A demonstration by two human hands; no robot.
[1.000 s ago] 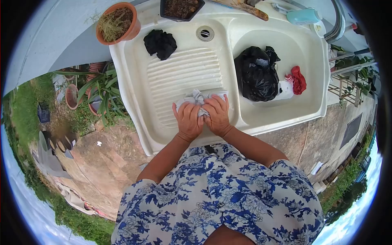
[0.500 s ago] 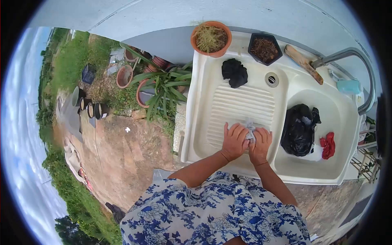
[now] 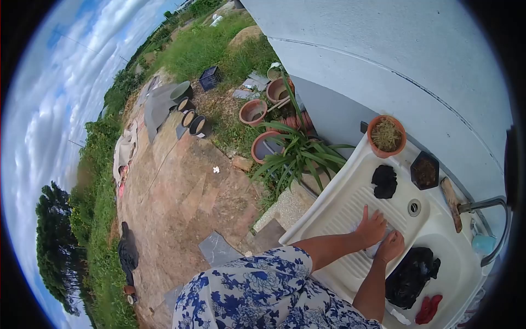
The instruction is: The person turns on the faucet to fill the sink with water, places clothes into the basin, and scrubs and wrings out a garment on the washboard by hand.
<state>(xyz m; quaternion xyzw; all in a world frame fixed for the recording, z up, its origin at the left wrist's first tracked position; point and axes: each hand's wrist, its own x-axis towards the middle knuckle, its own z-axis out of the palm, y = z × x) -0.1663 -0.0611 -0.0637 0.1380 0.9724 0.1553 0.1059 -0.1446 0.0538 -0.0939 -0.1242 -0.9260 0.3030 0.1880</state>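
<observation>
Left hand: from my remote seat I see the left hand palm down over the ridged washboard, its grip spread, the outermost finger apart from the others.
Right hand: I have the right hand just beside it, fingers bent over the cloth; I cannot tell whether its grip pinches any of it.
Pale cloth: I find the pale cloth on the washboard, at and between the two hands, partly hidden by them.
Sink: I make out a cream sink with two sides, the washboard in one and a deep bowl in the other.
Washboard side: near the drain I see a crumpled black cloth, well apart from the hands.
Bowl: I see a black plastic bag near the right forearm, with a red cloth beside it.
Back edge: I count a clay pot, a dark pot and a piece of wood by the tap.
</observation>
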